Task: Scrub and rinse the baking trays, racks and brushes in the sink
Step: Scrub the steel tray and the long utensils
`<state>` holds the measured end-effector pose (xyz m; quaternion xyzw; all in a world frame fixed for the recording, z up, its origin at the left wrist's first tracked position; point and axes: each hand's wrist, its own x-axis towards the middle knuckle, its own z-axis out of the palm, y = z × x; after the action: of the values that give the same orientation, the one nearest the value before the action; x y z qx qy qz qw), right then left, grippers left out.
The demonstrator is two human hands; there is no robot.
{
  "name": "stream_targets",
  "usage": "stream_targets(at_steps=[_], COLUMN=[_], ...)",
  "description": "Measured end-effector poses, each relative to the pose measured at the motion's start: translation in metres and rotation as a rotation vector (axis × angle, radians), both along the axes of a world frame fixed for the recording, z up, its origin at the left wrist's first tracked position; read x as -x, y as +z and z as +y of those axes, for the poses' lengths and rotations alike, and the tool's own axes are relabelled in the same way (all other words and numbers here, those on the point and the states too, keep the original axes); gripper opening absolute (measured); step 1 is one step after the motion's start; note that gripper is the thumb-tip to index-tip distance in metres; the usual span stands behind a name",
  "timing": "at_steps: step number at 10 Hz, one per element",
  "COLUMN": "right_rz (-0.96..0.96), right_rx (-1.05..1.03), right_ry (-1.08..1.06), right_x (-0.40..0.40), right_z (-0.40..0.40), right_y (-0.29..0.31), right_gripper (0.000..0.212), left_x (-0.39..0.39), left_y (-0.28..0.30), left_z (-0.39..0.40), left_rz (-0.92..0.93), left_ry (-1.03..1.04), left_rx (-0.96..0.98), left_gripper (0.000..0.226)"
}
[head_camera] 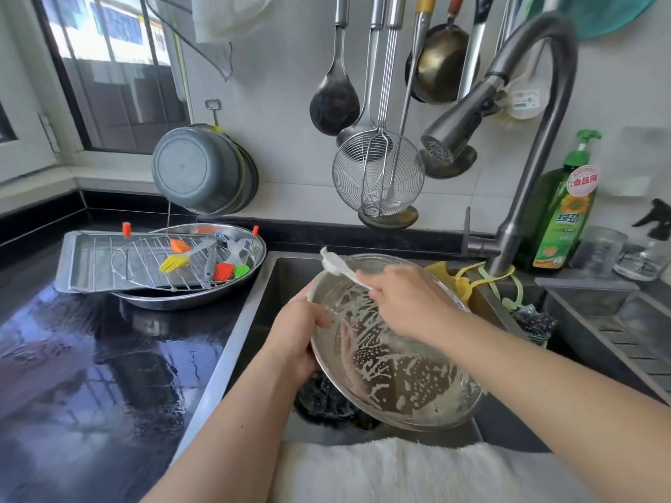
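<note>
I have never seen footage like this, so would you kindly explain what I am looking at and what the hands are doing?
This is one picture from a camera worn on a person's head, looking down at a kitchen sink. No machine is involved, only two bare hands. The left hand grips the rim of a soapy round metal tray, tilted over the sink. The right hand holds a white brush against it. On the black counter to the left, a rack and coloured brushes lie on stacked trays.
</note>
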<state>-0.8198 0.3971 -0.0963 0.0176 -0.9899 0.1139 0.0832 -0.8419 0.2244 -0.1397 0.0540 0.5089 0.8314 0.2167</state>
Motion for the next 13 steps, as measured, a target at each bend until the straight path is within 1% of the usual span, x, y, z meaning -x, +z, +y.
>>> stream_targets(at_steps=[1, 2, 3, 4, 5, 6, 7, 8, 9, 10, 11, 12, 13], right_rz=[-0.177, -0.134, -0.145, -0.282, -0.302, -0.277, -0.346, -0.435, -0.430, -0.349, -0.295, -0.404, -0.474], right_rx=[0.084, 0.094, 0.087, 0.053, 0.021, -0.007, 0.003, -0.002, 0.062, 0.114, 0.292, 0.280, 0.147], right_ry=[0.176, 0.132, 0.157, 0.266, 0.273, 0.253, 0.297, 0.289, 0.262, 0.142, 0.115, 0.114, 0.082], right_x=[-0.023, -0.015, -0.013, -0.037, -0.040, -0.034, -0.040, -0.064, -0.076, -0.065, -0.057, -0.064, -0.067], right_z=[-0.018, -0.012, -0.016, -0.022, -0.013, -0.010, -0.004, 0.014, 0.020, 0.014, -0.009, -0.038, -0.043], right_y=[-0.012, -0.007, -0.009, -0.012, -0.001, 0.004, 0.004, 0.004, -0.004, -0.002, 0.002, 0.014, 0.031], right_gripper=[0.044, 0.044, 0.043, 0.042, 0.041, 0.039, 0.038, 0.038, 0.039, 0.035, 0.033, 0.033, 0.032], left_x=[0.003, 0.007, 0.010, 0.010, 0.007, 0.008, 0.011, 0.012, 0.014, 0.019, 0.023, 0.026, 0.024], left_y=[-0.004, -0.007, -0.006, -0.004, -0.004, -0.005, -0.003, -0.004, -0.009, -0.017, -0.022, -0.024, -0.020], left_z=[-0.002, -0.004, -0.007, -0.011, -0.009, -0.005, -0.006, -0.005, -0.002, -0.002, 0.000, 0.002, -0.002], left_rz=[-0.080, -0.118, -0.154, -0.177, -0.192, -0.156, -0.078, -0.016, -0.033, -0.068, -0.125, -0.105, -0.047], left_ry=[0.023, 0.051, 0.100, 0.155, 0.114, 0.091, 0.078, 0.092, 0.153, 0.170, 0.184, 0.212, 0.236], left_rx=[-0.079, -0.226, -0.306, -0.311, -0.248, -0.224, -0.247, -0.174, -0.121, -0.177, -0.207, -0.231, -0.284], left_gripper=[0.070, 0.049, 0.044, 0.046, 0.044, 0.057, 0.060, 0.065, 0.055, 0.041, 0.038, 0.039, 0.036])
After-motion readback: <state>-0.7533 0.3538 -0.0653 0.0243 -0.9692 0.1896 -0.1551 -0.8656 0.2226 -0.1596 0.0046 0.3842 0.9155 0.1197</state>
